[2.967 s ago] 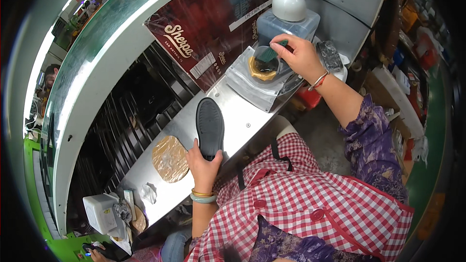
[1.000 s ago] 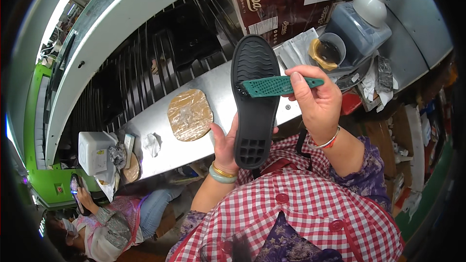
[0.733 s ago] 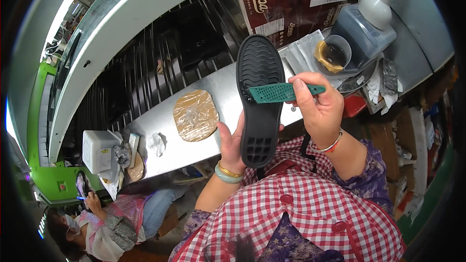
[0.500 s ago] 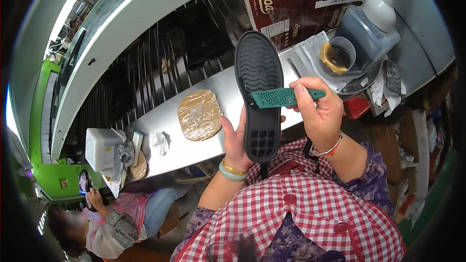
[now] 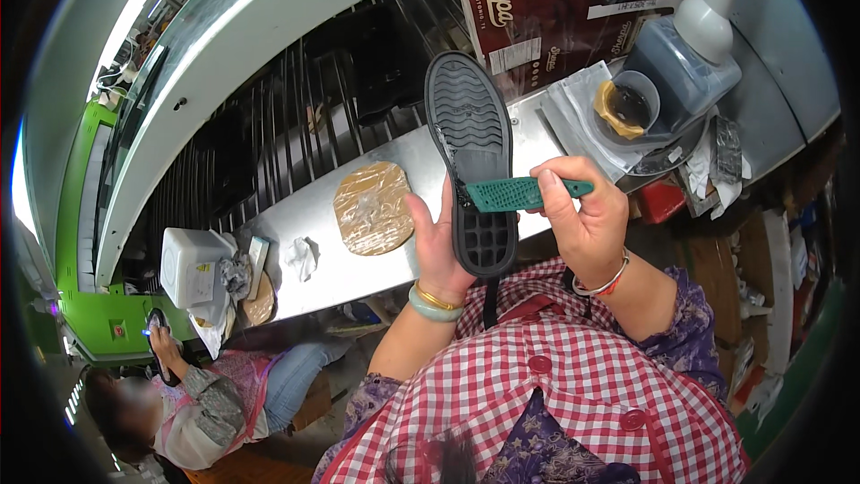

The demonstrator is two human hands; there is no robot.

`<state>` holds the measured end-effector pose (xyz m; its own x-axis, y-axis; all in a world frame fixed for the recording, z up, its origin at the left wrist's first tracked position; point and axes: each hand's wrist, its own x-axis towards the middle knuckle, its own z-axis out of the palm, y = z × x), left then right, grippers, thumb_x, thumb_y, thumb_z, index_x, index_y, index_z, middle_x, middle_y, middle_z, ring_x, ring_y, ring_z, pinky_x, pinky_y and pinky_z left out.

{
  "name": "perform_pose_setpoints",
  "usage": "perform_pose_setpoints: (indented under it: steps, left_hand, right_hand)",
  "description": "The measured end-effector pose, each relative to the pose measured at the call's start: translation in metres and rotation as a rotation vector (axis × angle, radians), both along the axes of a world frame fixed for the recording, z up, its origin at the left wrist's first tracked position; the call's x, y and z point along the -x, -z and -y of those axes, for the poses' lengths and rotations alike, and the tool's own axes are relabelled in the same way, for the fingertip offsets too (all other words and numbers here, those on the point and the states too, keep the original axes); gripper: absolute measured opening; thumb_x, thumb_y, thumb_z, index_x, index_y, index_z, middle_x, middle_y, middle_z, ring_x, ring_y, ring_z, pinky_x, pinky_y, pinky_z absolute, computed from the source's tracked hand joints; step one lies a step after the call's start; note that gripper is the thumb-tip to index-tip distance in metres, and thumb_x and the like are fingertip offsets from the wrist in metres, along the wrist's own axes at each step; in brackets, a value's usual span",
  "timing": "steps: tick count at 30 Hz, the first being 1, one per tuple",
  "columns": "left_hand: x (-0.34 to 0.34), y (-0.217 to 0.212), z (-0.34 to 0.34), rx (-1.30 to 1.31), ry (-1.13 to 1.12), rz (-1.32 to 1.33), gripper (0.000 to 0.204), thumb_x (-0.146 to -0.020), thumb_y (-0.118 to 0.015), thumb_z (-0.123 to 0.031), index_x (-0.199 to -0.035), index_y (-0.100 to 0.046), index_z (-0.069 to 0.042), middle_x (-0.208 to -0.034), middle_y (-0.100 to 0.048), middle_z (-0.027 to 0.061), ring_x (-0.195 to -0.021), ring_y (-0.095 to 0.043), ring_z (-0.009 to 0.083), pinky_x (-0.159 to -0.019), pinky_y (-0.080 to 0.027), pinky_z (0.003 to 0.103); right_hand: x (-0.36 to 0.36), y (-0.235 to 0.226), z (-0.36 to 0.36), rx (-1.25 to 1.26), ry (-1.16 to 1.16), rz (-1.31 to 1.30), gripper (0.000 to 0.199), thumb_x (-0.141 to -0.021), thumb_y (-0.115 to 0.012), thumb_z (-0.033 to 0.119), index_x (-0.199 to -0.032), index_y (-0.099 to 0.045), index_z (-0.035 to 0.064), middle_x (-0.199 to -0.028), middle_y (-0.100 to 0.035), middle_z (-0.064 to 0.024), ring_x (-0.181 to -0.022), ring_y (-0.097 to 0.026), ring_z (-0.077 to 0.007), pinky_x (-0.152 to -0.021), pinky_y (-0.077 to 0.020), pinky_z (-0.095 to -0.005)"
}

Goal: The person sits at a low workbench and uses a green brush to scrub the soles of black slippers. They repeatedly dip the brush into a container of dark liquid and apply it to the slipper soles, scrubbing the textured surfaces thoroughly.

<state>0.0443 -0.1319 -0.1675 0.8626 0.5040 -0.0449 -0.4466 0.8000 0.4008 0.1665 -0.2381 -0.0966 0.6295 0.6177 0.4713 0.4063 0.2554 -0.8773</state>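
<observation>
1. Now my left hand [image 5: 441,246] holds the black shoe sole [image 5: 473,161] upright above the metal counter [image 5: 313,224], its grip closed around the sole's lower edge, thumb on the left side and the fingers hidden behind it.
2. My right hand [image 5: 582,224] has its grip shut on the handle of a green brush [image 5: 520,193], whose head lies across the middle of the sole, touching it.
3. Compared with half a second ago, the brush sits at much the same height on the sole, and the sole leans slightly less; three seconds ago the sole lay lower by the counter and my right hand was up at the glue pot [image 5: 627,106].
4. A round tan pad [image 5: 372,208] lies on the counter just left of the sole, as before.
5. The grey bottle [image 5: 685,63] stands beside the glue pot, its nozzle cut off at the top edge.
6. I cannot tell whether the brush bristles carry any glue; the sole's far side is hidden.
7. Another person [image 5: 179,394] sits at lower left, partly cut off, handling something small I cannot make out.
</observation>
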Motion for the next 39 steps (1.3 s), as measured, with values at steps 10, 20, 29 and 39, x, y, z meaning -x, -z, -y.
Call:
perform_pose_setpoints:
  steps: [10,20,29,39]
  left_hand:
    - [-0.007,-0.006,-0.005,0.190,0.080,0.293,0.085,-0.086,-0.015,-0.074,-0.145,-0.027,-0.014,-0.137,-0.043,0.0184,-0.124,-0.044,0.0363,-0.101,-0.041,0.048]
    - [-0.012,-0.015,-0.007,0.061,0.013,0.150,0.089,-0.086,-0.016,-0.075,-0.143,-0.028,-0.009,-0.137,-0.042,0.0199,-0.123,-0.045,0.0380,-0.101,-0.040,0.050]
    - [-0.012,-0.020,-0.008,0.019,0.059,0.124,0.092,-0.085,-0.013,-0.076,-0.144,-0.027,-0.007,-0.137,-0.042,0.0193,-0.124,-0.045,0.0380,-0.099,-0.043,0.050]
    - [-0.010,-0.023,-0.005,0.023,0.180,0.068,0.096,-0.083,-0.011,-0.077,-0.144,-0.024,-0.004,-0.136,-0.041,0.0231,-0.121,-0.047,0.0387,-0.100,-0.042,0.051]
  right_hand:
    - [0.007,-0.003,0.005,0.061,-0.005,0.052,0.007,-0.089,-0.058,0.007,-0.090,-0.060,0.0012,-0.068,-0.063,-0.0077,-0.058,-0.062,-0.0159,-0.055,-0.0467,-0.0256]
    - [0.013,-0.014,0.013,0.080,-0.032,0.131,0.005,-0.087,-0.058,0.003,-0.089,-0.061,-0.0001,-0.073,-0.064,-0.0109,-0.059,-0.063,-0.0195,-0.056,-0.0473,-0.0269]
    - [0.012,-0.024,0.023,0.077,-0.095,0.200,0.007,-0.086,-0.058,0.001,-0.091,-0.061,-0.0010,-0.070,-0.063,-0.0103,-0.055,-0.060,-0.0184,-0.052,-0.0453,-0.0269]
    - [0.004,-0.035,0.030,0.107,-0.233,0.273,0.008,-0.087,-0.057,0.001,-0.093,-0.062,-0.0021,-0.069,-0.061,-0.0080,-0.055,-0.057,-0.0145,-0.052,-0.0436,-0.0245]
